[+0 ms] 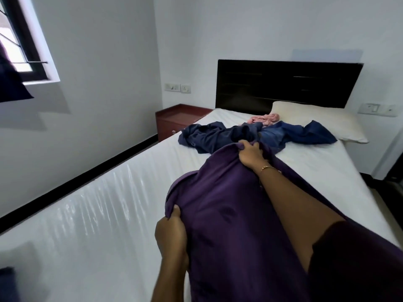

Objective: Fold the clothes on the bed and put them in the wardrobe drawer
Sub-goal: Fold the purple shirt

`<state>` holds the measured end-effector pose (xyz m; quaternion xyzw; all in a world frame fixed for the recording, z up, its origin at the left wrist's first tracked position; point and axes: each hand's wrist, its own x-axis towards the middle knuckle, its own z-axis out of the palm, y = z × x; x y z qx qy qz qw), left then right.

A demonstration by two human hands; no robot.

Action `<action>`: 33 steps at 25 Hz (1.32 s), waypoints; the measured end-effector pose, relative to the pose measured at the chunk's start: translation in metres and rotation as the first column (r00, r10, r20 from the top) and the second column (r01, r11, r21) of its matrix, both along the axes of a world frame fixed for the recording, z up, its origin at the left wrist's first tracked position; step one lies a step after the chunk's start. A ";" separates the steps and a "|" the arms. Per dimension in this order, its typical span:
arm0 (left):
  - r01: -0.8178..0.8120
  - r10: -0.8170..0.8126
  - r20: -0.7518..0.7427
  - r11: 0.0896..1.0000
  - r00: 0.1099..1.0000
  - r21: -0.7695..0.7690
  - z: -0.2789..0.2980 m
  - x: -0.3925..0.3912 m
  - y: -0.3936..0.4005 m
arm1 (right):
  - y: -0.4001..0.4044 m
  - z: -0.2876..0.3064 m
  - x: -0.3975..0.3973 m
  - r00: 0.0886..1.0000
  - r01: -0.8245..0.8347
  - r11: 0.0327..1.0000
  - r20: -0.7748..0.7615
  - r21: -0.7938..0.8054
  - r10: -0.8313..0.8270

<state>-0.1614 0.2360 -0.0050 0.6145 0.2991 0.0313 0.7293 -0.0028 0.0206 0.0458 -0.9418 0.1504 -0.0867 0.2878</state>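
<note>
Purple garment (229, 214) hung over the bed (98, 203), held taut between my hands. Left hand (170, 232) kept a closed grip on its near edge; right hand (250, 154), arm stretched forward, pinched the far edge. Best, I judged, to lay it flat before creasing. Blue clothes (218, 138) waited near the pillow (316, 120).

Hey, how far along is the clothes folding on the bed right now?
Nothing looks folded yet. In hand: the purple garment, gripped by the left hand and right hand. Left: the dark navy garment, blue jeans and pink cloth lie crumpled near the pillow. No wardrobe drawer in view.
</note>
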 end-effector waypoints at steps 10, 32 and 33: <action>-0.101 0.097 -0.028 0.973 0.995 -0.209 -0.049 0.042 0.041 | 0.152 -0.089 0.054 0.877 -0.473 0.880 0.073 -0.034 0.475; 0.239 -0.045 0.299 0.719 0.953 -0.653 0.004 -0.071 0.013 | -0.046 -0.166 -0.291 0.958 -0.182 0.929 0.154 -0.321 0.241; 0.223 -0.010 0.298 0.689 0.955 -0.690 0.003 -0.076 0.008 | -0.054 -0.166 -0.300 0.962 -0.087 0.939 0.218 -0.332 0.166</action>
